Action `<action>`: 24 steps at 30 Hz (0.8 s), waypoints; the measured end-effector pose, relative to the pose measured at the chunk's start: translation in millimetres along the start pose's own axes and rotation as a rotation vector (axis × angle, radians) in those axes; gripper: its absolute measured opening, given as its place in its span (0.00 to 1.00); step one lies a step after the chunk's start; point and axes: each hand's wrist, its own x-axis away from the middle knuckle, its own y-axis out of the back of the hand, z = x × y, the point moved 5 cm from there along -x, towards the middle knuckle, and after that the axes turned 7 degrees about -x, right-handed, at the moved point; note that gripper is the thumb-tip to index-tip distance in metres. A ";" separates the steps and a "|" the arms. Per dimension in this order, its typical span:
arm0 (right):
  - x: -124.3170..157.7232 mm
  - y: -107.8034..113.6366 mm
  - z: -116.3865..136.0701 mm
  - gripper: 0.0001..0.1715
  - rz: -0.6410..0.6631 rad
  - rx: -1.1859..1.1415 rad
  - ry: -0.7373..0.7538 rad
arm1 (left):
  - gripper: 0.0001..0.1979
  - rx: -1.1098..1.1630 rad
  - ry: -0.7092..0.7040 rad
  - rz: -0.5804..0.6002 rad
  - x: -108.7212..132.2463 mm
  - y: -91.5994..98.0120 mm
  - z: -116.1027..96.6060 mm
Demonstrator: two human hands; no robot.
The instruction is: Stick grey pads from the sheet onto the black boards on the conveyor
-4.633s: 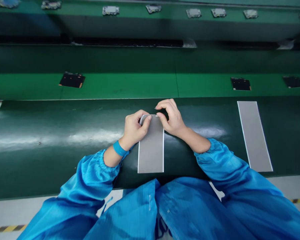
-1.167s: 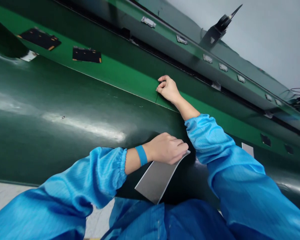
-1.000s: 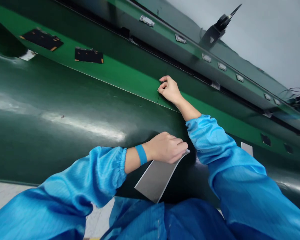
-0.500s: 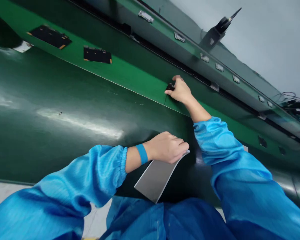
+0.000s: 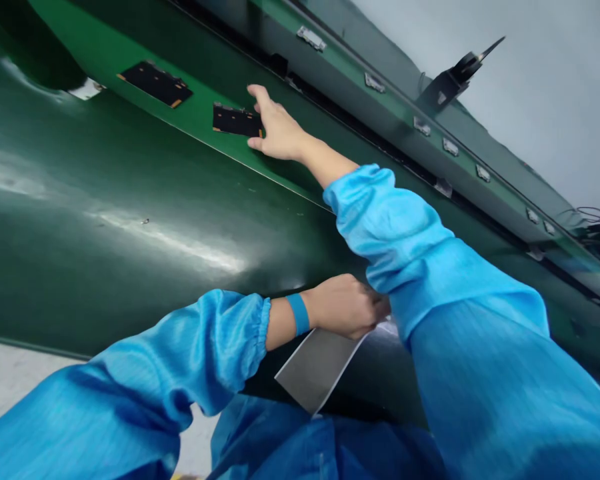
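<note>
Dark green worktop [image 5: 190, 200], brighter strip [image 5: 203, 110] behind. Right hand [image 5: 283, 133] has just swung over to a black board [image 5: 235, 121] there, thumb and fingers spread around its end, contact unclear, so it's within grasp. Left hand [image 5: 343, 307] grips the grey sheet [image 5: 317, 367] up front, fingertips hidden.

Left grip [image 5: 344, 307] holds sheet [image 5: 320, 369], right grip [image 5: 280, 132] at black board [image 5: 235, 121].

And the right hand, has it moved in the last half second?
Yes: against the small speck on the dark green surface, the right hand has moved left, to the nearer black board.
</note>
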 end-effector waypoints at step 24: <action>-2.7 -24.1 14.7 0.15 0.081 -0.490 -0.342 | 0.14 -0.004 -0.021 -0.045 -4.2 1.2 -0.9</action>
